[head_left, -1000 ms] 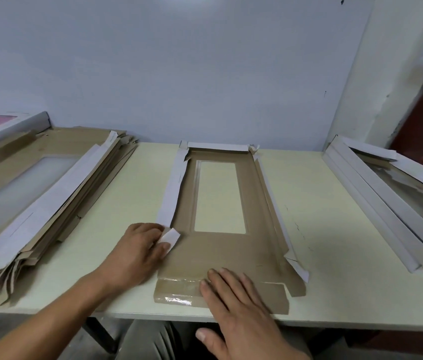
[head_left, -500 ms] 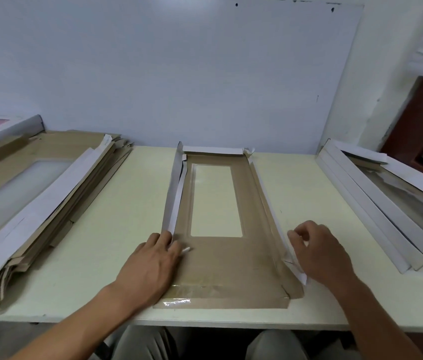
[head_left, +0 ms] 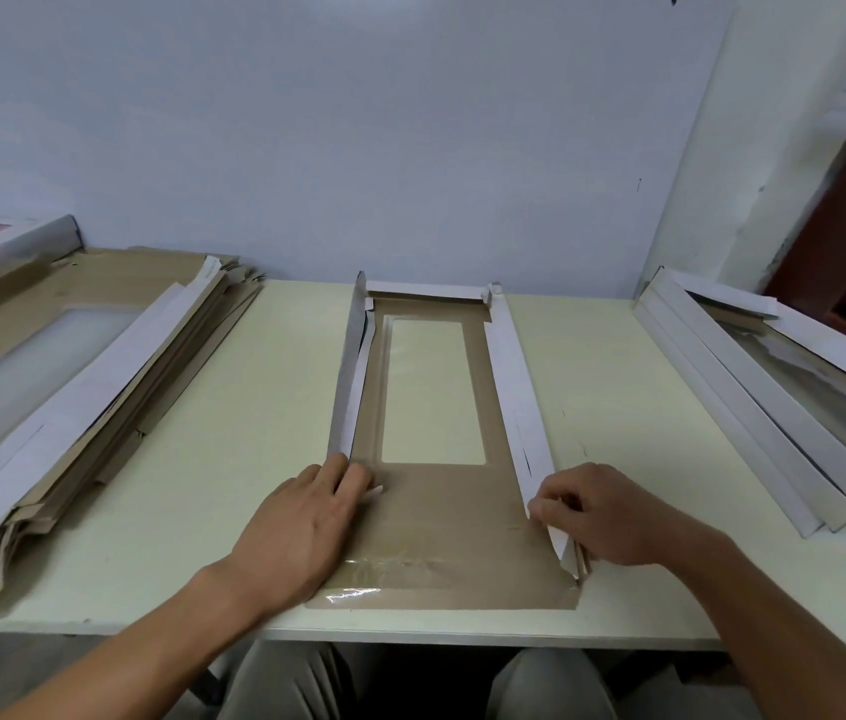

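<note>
The box blank [head_left: 431, 517] lay mid-table [head_left: 254, 407]. Its right flap [head_left: 519, 397], flat a half-second earlier, was folded inward, pinched by the right hand's [head_left: 613, 517] curled fingers. The left hand's [head_left: 301, 527] straight fingers pressed the left flap [head_left: 350, 387]. Both sides looked nearly creased.

From my end the cardboard blank [head_left: 436, 511] reads plain kraft brown, its left flap [head_left: 353, 376] and right flap [head_left: 517, 387] both white on the turned-up face, with a glossy clear tape strip [head_left: 384, 569] across the near end. It lies on a pale yellow-green table [head_left: 254, 407]. I see the stack of blanks [head_left: 98, 366] on the left in the same brown edged with white, the folded boxes [head_left: 753, 402] on the right white and grey, a pale blue-grey wall [head_left: 358, 122], and a dark red-brown panel [head_left: 826, 241] far right.
</note>
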A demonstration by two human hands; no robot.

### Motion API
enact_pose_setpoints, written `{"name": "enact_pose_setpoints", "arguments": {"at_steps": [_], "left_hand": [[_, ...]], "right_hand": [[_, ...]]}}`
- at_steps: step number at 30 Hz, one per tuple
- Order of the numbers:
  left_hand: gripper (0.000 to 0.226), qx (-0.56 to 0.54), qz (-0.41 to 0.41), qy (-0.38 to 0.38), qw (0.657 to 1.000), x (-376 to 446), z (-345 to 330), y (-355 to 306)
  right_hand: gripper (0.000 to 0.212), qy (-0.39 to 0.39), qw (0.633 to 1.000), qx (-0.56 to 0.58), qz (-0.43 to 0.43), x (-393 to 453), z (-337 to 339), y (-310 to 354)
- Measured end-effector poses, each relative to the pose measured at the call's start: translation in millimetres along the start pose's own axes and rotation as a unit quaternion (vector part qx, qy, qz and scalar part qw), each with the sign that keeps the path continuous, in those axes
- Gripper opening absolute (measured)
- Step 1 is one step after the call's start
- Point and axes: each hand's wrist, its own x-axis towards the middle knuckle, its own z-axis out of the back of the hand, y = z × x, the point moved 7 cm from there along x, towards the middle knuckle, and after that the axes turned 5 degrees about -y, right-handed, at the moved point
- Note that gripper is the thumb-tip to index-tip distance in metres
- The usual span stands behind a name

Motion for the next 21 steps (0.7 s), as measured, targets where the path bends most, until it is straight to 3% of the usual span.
{"name": "enact_pose_setpoints", "arguments": {"at_steps": [2,5,9,13,16,21], "left_hand": [[0.064,-0.027,0.012,-0.013,0.999,-1.1,0.8,3.6],[0.010,-0.062,0.009,-0.035,0.997,-2.0,3.2,9.3],[0.013,-0.061,-0.043,-0.022,0.997,-1.7,8.0,9.9],[0.024,-0.087,-0.091,-0.015,0.992,2.7,16.3,11.1],[0.022,-0.126,-0.101,0.038,0.986,0.2,17.8,18.2],[0.090,-0.119,-0.086,0.123,0.981,-9.1,6.8,18.4]], "right_hand": [[0.031,0.065,0.995,0.065,-0.035,-4.6,3.1,-5.6],[0.051,0.163,0.984,0.069,-0.033,-13.1,7.0,-11.4],[0.046,0.165,0.986,0.022,0.007,-8.5,8.5,-12.7],[0.029,0.157,0.983,0.098,-0.007,-2.1,7.9,-15.9],[0.027,0.174,0.974,0.146,-0.016,0.3,10.3,-20.4],[0.023,0.185,0.967,0.177,-0.019,4.9,11.2,-23.8]]}}
